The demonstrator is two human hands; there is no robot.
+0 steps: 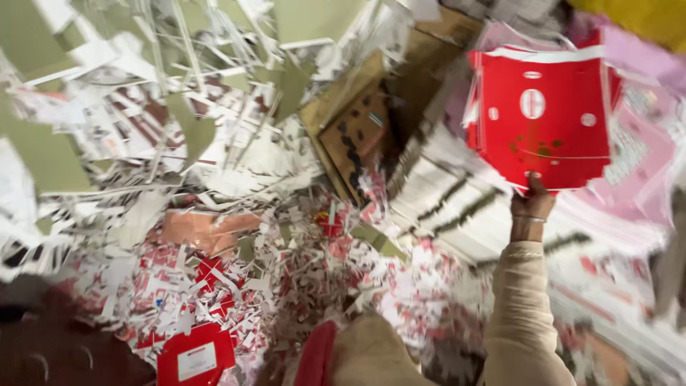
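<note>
One right hand (532,202) is gripping a stack of red die-cut cards (543,114) by its lower edge, holding it up over the white printed stacks (457,200). Pinched so narrowly, cards could be slipping into the paper scraps (286,271). Left hand isn't showing.

Floor (43,154) greenish, buried under paper scraps (236,171); brown cardboard sheets (357,129) beyond.

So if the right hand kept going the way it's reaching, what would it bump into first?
The right hand already grips the bottom edge of the stack of red die-cut cards. Pushing straight on, it would probably meet the pink printed sheets beyond, though the blur makes depth unclear.
</note>
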